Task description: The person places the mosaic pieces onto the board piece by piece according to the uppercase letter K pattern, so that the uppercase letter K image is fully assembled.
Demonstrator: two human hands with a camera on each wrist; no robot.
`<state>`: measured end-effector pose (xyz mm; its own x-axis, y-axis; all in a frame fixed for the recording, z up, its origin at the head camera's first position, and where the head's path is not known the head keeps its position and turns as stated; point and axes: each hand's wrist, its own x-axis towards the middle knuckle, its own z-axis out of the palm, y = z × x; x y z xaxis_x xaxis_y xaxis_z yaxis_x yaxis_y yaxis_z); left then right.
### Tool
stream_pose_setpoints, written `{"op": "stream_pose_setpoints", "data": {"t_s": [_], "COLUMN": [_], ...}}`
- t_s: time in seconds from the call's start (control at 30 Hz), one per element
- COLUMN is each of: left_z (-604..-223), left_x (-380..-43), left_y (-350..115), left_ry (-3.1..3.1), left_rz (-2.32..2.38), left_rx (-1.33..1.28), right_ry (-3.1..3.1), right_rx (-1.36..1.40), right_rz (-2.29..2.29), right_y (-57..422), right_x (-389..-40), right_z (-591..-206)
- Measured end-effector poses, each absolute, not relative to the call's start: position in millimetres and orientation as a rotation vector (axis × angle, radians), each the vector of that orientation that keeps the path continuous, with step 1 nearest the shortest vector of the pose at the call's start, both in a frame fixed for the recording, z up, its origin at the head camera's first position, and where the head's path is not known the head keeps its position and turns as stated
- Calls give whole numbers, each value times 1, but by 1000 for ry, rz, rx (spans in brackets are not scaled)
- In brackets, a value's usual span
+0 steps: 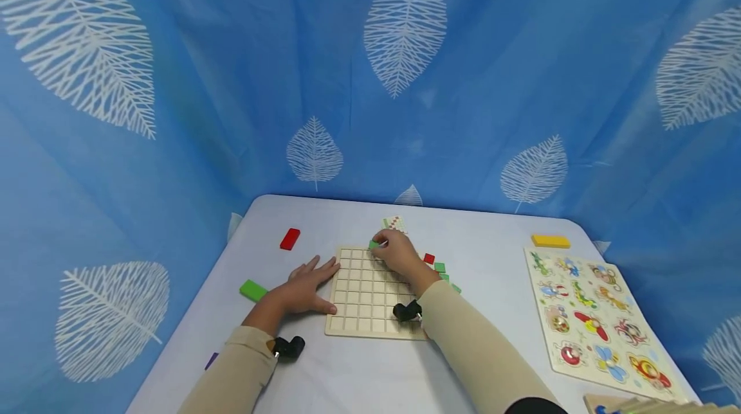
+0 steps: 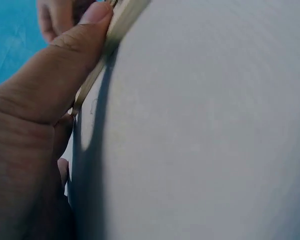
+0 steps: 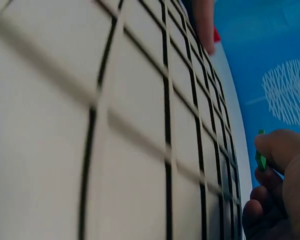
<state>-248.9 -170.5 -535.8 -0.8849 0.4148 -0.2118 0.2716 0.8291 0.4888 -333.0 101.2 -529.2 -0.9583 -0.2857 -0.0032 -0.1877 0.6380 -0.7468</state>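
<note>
A wooden grid board (image 1: 361, 292) with square cells lies on the white table. My left hand (image 1: 303, 288) rests at its left edge with fingers spread; in the left wrist view the thumb (image 2: 75, 50) touches the board's edge. Over the board's far edge, my right hand (image 1: 398, 253) pinches a small green square tile (image 1: 374, 245) between thumb and fingers. The right wrist view shows that green tile (image 3: 260, 156) held on edge. Beside the board's right side lie a red tile (image 1: 429, 258) and several green tiles (image 1: 440, 267), some partly hidden by the right arm.
A small patterned card (image 1: 395, 224) lies behind the board. Left of it are a red block (image 1: 290, 239), a green block (image 1: 253, 290) and a purple piece (image 1: 211, 360). At right are a yellow block (image 1: 550, 242), an animal puzzle board (image 1: 602, 324) and a wooden item (image 1: 654, 406).
</note>
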Motion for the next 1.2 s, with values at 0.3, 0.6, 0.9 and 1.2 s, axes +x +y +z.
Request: {"op": "stream_pose_setpoints", "data": {"t_s": [0.3, 0.6, 0.9, 1.2], "left_z": [-543, -542, -541, -539], "left_x": [-250, -250, -247, -245], "left_y": [-166, -161, -162, -169], "left_ry": [2714, 2701, 2708, 2724], "left_rz": [642, 641, 650, 653], "left_rx": [552, 575, 555, 500], "right_ry": [2796, 2900, 2839, 2834], "right_rx": [-433, -446, -410, 60], "right_rz": [-1126, -987, -1140, -1051], "right_y": [69, 70, 117, 224], "right_x": [-328, -327, -311, -300], "right_z": [-542, -547, -523, -524]}}
